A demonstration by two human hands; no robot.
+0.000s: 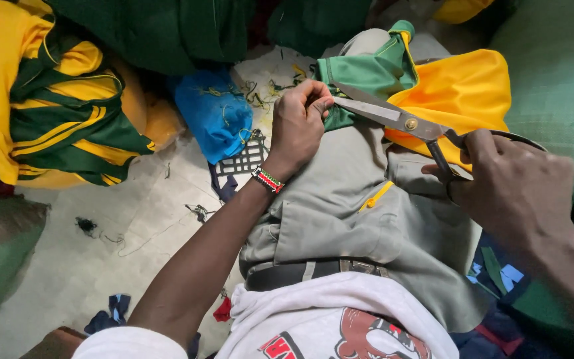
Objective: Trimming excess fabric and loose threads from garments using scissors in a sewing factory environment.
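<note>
Green fabric piece (367,73) lies on the lap, pinched tight by left hand (298,123) fingers. Right hand (513,186) grips scissors (400,119), blades parted at fabric's edge. Keep fabric taut; fingers behind the blades.

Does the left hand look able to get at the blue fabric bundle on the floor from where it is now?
Probably yes. The left hand pinches the green fabric at the scissors' blades, and the blue bundle lies just beside it with nothing between. It would have to let go of the green fabric first.
</note>
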